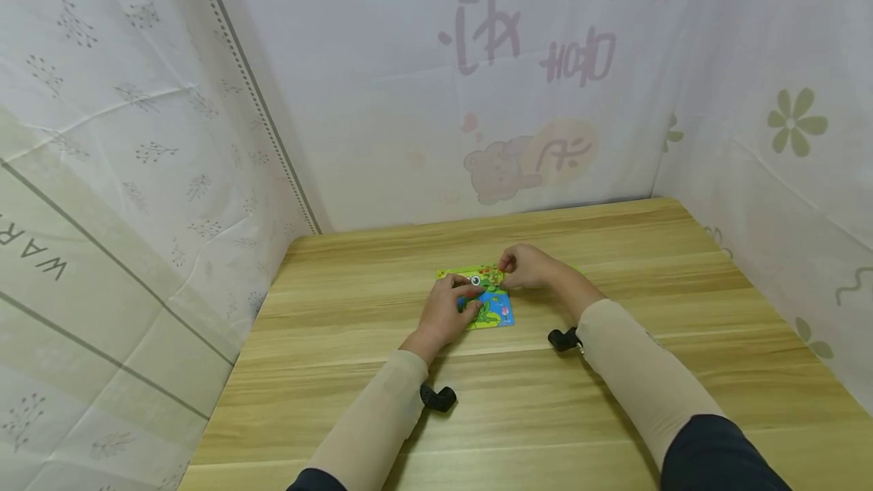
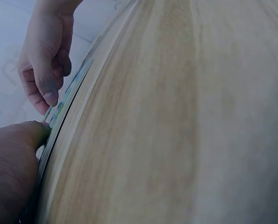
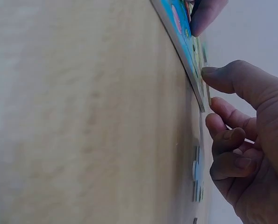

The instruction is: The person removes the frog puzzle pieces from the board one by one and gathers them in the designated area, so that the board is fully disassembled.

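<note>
A jigsaw puzzle [image 1: 505, 311] with a green frog and a blue area lies flat on the wooden table. My left hand [image 1: 446, 311] rests over its left side, the thumb and fingers pressing on the printed surface. At the upper right corner, my right hand [image 1: 528, 267] pinches the edge of a puzzle piece [image 1: 488, 276] between thumb and index finger. In the right wrist view, that hand's thumb [image 3: 223, 77] touches the edge, with its other fingers curled. My left hand hides part of the picture.
Beyond the right hand, another loose puzzle piece [image 3: 196, 175] lies on the wooden table [image 1: 614, 408], mostly hidden in the head view. Printed cloth [image 1: 409, 97] hangs behind the table and on both sides. A black wrist camera [image 1: 439, 398] sits on the left forearm.
</note>
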A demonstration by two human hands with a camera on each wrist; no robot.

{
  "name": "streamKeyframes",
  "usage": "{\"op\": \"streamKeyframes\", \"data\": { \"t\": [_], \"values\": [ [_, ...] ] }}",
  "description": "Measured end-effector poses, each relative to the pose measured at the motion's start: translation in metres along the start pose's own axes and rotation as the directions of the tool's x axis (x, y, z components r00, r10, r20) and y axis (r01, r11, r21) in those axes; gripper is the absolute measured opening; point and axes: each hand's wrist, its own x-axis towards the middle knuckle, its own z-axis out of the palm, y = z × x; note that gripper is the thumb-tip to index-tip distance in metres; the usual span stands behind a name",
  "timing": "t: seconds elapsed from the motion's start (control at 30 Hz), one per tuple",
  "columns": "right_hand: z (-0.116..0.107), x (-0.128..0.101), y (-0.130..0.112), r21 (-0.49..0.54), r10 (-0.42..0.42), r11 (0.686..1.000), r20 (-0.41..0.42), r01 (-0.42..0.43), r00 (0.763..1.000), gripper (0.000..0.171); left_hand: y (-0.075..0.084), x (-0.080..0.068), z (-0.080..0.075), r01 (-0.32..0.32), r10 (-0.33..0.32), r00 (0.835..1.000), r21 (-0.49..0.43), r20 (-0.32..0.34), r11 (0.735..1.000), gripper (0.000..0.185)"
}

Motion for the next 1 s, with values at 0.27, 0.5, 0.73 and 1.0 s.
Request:
{"op": "streamKeyframes", "data": {
  "t": [0.27,0.5,0.73,1.0],
  "values": [
    [-0.003,-0.013,0.009,0.015,-0.012,1.000,-0.053,0.013,0.999,0.031,0.001,0.000,0.000,0.004,-0.004,1.000,0.000,0.008,1.000,0.028],
    [-0.012,-0.023,0.018,-0.003,-0.027,1.000,-0.089,0.027,0.996,0.033,0.000,0.000,0.000,0.005,-0.005,1.000,-0.002,0.010,1.000,0.028],
    [-0.018,-0.032,0.030,0.028,0.000,1.000,-0.106,0.003,0.994,0.033,0.000,-0.001,0.001,0.009,-0.009,1.000,0.006,0.017,1.000,0.027],
    [-0.032,-0.046,0.044,-0.003,0.003,1.000,-0.161,-0.004,0.987,0.036,0.000,-0.002,0.001,0.014,-0.014,1.000,0.010,0.014,1.000,0.028]
  ]
}}
